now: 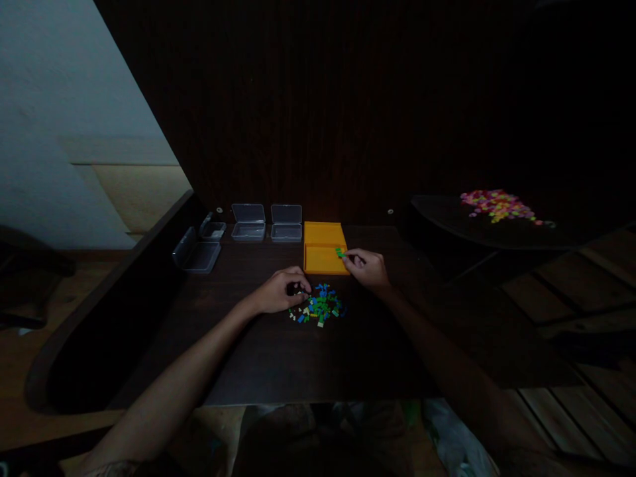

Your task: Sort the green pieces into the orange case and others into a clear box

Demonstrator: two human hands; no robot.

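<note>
A pile of small green, blue, yellow and white plastic pieces (322, 306) lies on the dark table in front of me. My left hand (285, 290) rests at the pile's left side, fingers curled with thumb and fingertips close together; whether a piece is between them is too small to tell. Beyond the pile stands an open yellow box (322, 260), its lid leaning back. Over the box's right side, my right hand (366, 266) is closed in a pinch by a green piece (340, 252), which appears to be at its fingertips.
Clear plastic cases with raised lids stand along the back left: one (287, 232) beside the yellow box, another (249, 230) left of it, and more (201, 257) near the table's side panel. A heap of pink and yellow bits (499, 204) lies on a dark surface at right.
</note>
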